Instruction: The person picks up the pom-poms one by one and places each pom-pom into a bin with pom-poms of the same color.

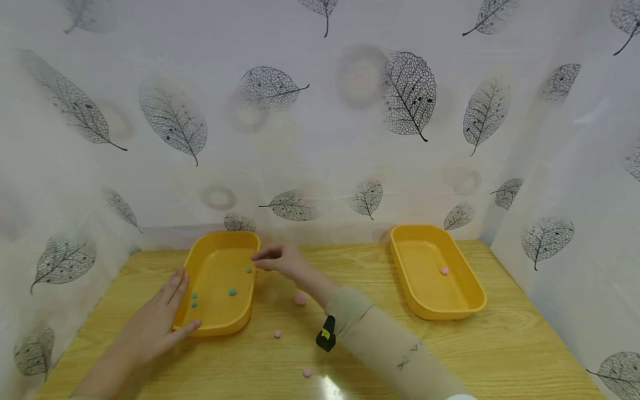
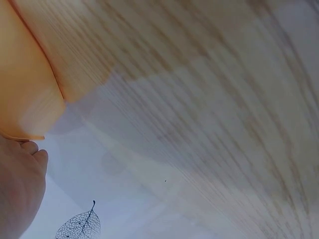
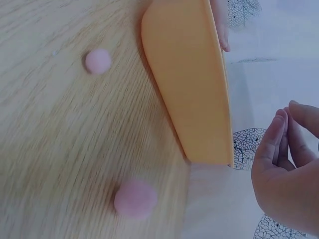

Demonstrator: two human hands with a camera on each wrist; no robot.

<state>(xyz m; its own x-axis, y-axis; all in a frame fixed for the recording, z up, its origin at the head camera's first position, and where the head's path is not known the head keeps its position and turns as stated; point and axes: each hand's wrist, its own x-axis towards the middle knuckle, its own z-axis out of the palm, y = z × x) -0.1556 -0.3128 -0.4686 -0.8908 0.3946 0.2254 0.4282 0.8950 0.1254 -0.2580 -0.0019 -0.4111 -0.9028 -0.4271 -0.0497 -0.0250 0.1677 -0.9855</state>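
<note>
My left hand (image 1: 150, 325) rests against the near left corner of a yellow tray (image 1: 217, 325), fingers along its left side and thumb along its front edge. Several small green balls (image 1: 232, 291) lie in this tray. Over its right rim is my right hand (image 1: 282, 262), fingertips close above one green ball (image 1: 249, 270). In the right wrist view, the thumb and fingertips of that hand (image 3: 289, 159) meet, and nothing shows between them. The left wrist view has the left hand (image 2: 20, 184) at the tray's rim (image 2: 30, 138).
A second yellow tray (image 1: 417, 303) stands at the right with one pink ball (image 1: 444, 270) in it. On the wooden table (image 1: 520, 344) between the trays lie a larger pink ball (image 1: 300, 299) and two smaller pink balls (image 1: 277, 334). A leaf-patterned curtain (image 1: 330, 150) hangs behind.
</note>
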